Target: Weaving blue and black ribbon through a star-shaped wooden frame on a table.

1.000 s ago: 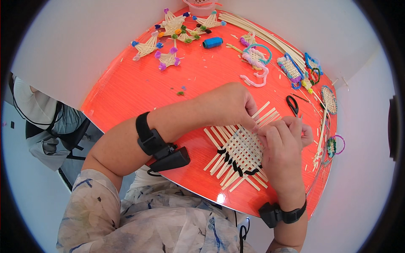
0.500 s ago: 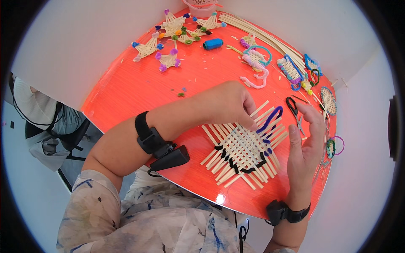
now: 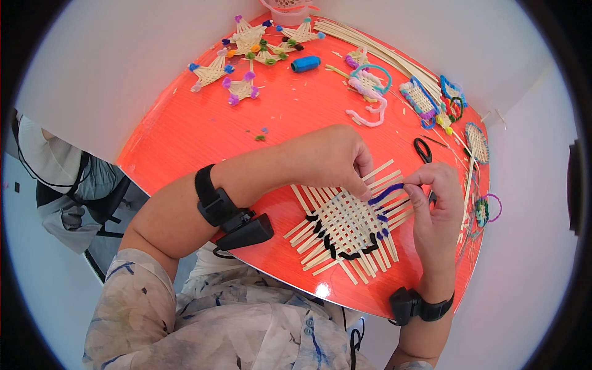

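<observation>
A woven mat of pale bamboo strips (image 3: 345, 219) is held above the red table, its loose strip ends sticking out on all sides. Black pipe cleaner (image 3: 349, 255) winds between the strips along its near edges. Purple pipe cleaner (image 3: 388, 193) is laced along the right side, its free length stretching out to the right. My left hand (image 3: 343, 159) pinches the mat's far edge, thumb close to where the purple length leaves the weave. With thumb and forefinger, my right hand (image 3: 439, 200) grips the end of that purple length. Black scissors (image 3: 422, 149) lie beyond my right hand, partly covered.
Star-shaped woven pieces (image 3: 248, 42) with coloured tips lie at the far left, beside a blue thread spool (image 3: 306, 64). Small woven pieces (image 3: 420, 98) edged in pipe cleaner and long bamboo strips (image 3: 370, 43) line the far right. A pink basket (image 3: 288, 13) stands at the back.
My right hand has moved in leftward, closed on the purple pipe cleaner's end and drawn its loop out nearly straight. The mat has shifted slightly left and turned a little.
</observation>
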{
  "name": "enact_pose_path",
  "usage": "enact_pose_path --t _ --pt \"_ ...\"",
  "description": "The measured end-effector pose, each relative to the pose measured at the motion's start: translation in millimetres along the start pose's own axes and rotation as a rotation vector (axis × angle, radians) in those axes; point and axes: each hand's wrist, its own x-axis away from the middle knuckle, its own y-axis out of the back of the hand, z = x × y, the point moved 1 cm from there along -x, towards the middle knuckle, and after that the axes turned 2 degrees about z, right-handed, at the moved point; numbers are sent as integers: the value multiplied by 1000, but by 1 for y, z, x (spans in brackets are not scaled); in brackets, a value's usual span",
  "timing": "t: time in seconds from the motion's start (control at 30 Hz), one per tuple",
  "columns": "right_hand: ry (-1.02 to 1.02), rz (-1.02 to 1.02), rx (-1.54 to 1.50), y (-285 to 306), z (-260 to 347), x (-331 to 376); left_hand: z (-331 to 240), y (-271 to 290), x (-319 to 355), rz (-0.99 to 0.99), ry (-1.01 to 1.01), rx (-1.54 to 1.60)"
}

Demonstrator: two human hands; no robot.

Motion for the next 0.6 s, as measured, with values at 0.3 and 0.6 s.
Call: enact_pose_path --t 0.3,0.6 --pt "-107 46 -343 5 -1 4 4 2 -3 46 -48 82" --pt "-317 -25 -997 15 -16 6 -3 8 1 42 -126 129"
